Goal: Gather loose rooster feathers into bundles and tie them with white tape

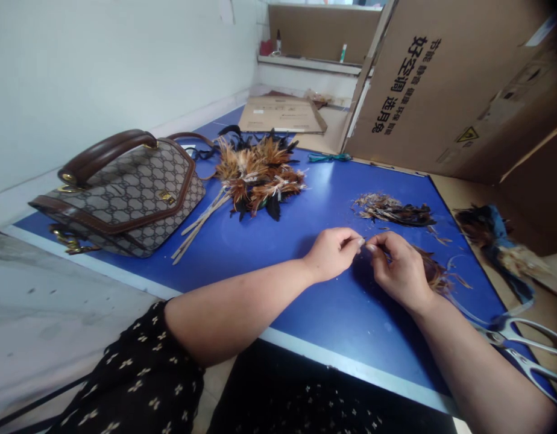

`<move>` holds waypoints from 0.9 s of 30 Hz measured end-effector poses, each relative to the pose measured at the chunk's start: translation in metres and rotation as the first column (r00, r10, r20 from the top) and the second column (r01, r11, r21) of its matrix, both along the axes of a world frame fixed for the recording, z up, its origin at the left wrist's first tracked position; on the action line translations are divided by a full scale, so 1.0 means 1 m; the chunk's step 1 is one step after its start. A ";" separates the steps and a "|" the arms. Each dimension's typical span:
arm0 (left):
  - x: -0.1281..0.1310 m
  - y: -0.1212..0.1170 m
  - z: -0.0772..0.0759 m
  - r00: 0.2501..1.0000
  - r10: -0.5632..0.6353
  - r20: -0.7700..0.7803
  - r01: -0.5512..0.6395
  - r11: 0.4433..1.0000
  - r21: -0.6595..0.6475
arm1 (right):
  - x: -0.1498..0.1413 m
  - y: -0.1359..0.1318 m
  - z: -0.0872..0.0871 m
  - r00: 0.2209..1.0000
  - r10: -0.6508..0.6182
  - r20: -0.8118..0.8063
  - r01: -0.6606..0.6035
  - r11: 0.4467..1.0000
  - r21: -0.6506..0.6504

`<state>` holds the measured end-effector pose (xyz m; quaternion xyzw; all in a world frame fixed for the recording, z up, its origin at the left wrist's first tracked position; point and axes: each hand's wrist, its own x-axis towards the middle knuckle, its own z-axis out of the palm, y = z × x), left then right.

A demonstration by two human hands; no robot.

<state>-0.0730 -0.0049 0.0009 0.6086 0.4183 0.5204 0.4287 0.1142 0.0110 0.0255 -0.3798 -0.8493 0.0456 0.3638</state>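
My left hand [333,254] and my right hand [400,268] meet above the blue tabletop [319,307], thumb and forefinger of each pinched together. The fingertips nearly touch, and whatever lies between them is too small to make out. Just beyond my hands lies a loose pile of brown and black feathers [396,211]. More dark feathers [434,271] lie behind my right hand, which partly hides them. Farther left rest bunches of orange-brown and black feathers [264,172], with pale thin sticks [199,229] extending toward the near edge.
A patterned handbag [129,193] stands at the left. Large scissors [527,343] lie beside my right forearm. A tall cardboard panel [423,90] rises at the back right; flat cardboard [281,114] lies at the back. Blue cloth [498,226] and feathers are at far right.
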 end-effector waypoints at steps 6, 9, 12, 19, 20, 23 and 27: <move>0.000 0.000 -0.001 0.999 -0.033 0.012 0.033 0.999 -0.012 | 0.001 0.001 -0.001 1.000 -0.020 0.008 0.020 1.000 -0.003; 0.001 0.000 -0.003 0.999 -0.033 -0.026 0.034 0.999 0.006 | 0.002 0.000 -0.002 1.000 -0.024 0.006 0.024 1.000 0.009; -0.001 0.001 -0.001 1.000 0.004 -0.027 -0.003 0.999 0.033 | 0.001 0.001 -0.003 0.999 -0.036 -0.012 0.036 0.999 0.007; -0.011 0.009 0.009 0.958 0.273 0.092 -0.275 0.962 0.002 | -0.001 0.001 0.000 0.983 0.180 0.045 -0.177 0.982 -0.067; -0.011 0.009 0.009 0.955 0.282 0.094 -0.283 0.959 0.004 | -0.002 0.000 0.000 0.971 0.228 0.070 -0.221 0.971 -0.094; -0.011 0.008 0.009 0.958 0.272 0.089 -0.274 0.962 0.005 | -0.005 -0.003 0.000 0.936 0.301 0.184 -0.277 0.950 -0.145; -0.010 0.008 0.009 0.958 0.271 0.096 -0.272 0.962 -0.008 | -0.008 -0.003 -0.004 0.900 0.239 0.365 -0.209 0.971 -0.119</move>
